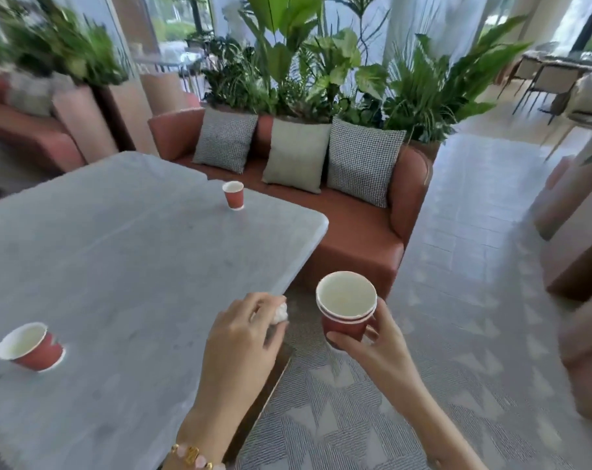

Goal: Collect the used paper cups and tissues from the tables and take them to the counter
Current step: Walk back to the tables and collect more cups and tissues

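My right hand [372, 344] grips a stack of red paper cups [346, 308], upright and white inside, held over the floor just off the table's right edge. My left hand [243, 337] is closed on a crumpled white tissue [280, 313] at that same edge of the grey marble table [118, 252]. Another red paper cup [30, 346] stands on the table at the near left, an arm's length left of my left hand. A third red cup [233, 195] stands near the table's far edge.
A terracotta sofa [355, 232] with three cushions sits behind the table, backed by planters of green plants [321, 69]. Patterned carpet [423, 368] runs to the right. Pink seats [579, 239] line the right side; more tables and chairs stand far back right.
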The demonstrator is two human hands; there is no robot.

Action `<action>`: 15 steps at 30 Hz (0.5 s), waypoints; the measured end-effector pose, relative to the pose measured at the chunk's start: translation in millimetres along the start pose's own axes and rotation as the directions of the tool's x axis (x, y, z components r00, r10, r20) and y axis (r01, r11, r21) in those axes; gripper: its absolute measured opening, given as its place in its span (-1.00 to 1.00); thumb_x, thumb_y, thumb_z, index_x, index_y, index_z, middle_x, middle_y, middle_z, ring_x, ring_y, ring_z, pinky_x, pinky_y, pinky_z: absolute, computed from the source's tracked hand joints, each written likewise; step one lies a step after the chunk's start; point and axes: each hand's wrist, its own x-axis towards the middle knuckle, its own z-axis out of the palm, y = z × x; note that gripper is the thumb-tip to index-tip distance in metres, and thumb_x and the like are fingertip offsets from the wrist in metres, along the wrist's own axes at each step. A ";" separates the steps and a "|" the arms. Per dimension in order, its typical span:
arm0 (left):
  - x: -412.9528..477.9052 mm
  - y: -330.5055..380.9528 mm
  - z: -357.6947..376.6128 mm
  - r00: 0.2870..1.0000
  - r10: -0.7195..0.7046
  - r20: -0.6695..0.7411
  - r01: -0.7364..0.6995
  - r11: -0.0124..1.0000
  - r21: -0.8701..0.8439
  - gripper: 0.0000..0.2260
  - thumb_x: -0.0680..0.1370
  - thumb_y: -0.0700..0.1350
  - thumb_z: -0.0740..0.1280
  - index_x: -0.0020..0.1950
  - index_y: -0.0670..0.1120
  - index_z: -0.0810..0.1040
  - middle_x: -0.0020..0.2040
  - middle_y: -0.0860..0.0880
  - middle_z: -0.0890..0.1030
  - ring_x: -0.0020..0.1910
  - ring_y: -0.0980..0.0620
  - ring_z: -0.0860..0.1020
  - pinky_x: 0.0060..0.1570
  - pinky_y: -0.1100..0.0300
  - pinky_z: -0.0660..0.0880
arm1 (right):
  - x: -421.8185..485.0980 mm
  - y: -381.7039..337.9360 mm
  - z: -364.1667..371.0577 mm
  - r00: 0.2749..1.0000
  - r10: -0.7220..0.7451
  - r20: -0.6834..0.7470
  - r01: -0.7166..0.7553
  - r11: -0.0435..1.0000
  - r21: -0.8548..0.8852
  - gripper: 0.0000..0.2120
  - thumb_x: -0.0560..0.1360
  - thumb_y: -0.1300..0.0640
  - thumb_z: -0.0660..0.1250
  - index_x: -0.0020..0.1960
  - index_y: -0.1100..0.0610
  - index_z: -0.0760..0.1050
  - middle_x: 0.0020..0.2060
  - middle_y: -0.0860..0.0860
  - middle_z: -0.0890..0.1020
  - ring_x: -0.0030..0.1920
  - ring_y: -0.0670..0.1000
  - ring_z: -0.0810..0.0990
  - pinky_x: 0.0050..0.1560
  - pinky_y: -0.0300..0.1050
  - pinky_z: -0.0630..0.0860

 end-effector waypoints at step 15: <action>84.4 -83.3 61.1 0.965 -0.248 -0.082 0.257 0.959 0.120 -0.72 0.31 -0.22 0.54 -0.02 -0.12 0.61 -0.12 -0.06 0.61 -0.25 -0.09 0.59 -0.28 0.10 0.53 | 174.5 21.3 63.3 0.953 0.009 0.302 -0.004 1.000 -0.017 -0.37 0.21 -0.01 0.56 0.21 -0.20 0.41 0.04 -0.21 0.63 0.06 -0.16 0.60 0.03 -0.26 0.55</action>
